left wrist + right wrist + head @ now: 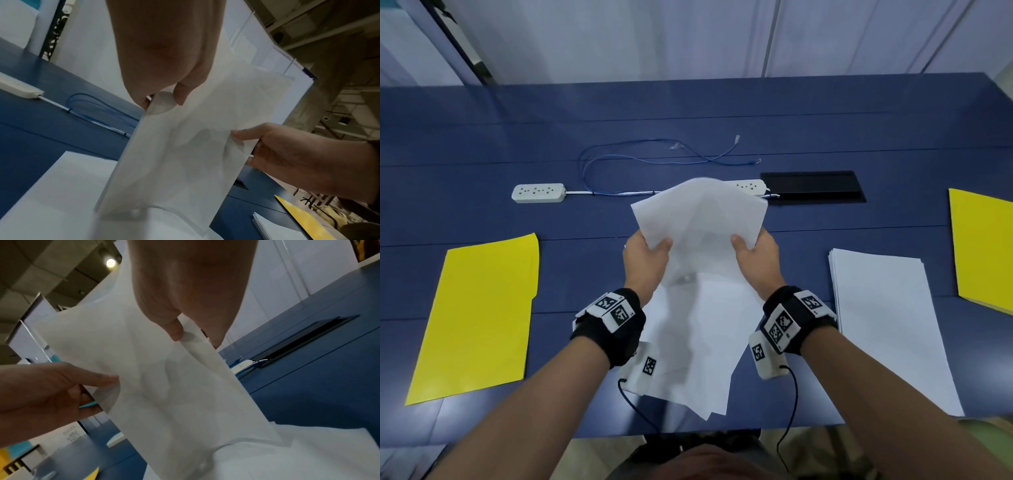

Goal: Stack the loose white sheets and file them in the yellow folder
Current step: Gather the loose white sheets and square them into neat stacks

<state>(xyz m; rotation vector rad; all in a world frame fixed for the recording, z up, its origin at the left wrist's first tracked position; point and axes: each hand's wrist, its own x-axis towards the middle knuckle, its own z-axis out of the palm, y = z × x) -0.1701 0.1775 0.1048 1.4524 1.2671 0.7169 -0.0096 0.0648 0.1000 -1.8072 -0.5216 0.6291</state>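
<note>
While pinched at both side edges, white sheets (698,219) held up off the blue tabletop (482,137), top edges uneven and not lined up. Left hand (645,262) gripping the left edge, thumb in front, fingers behind. Right hand (756,258) gripping the right edge the same way. Bottom of the held sheets touching more loose sheets (698,359) lying flat below and between both wrists, corners fanned out past the near tabletop edge.

Well out to the left of the left hand: one yellow folder (479,318), lying flat and shut, bare blue tabletop between. Near the right of the right hand: a neat paper pile (890,329), and past it another yellow folder (983,246) running off the picture edge.

Beyond the hands: a white power strip (538,193), a thin blue cable (654,157), and a black panel (812,186). Bare tabletop beyond those.
</note>
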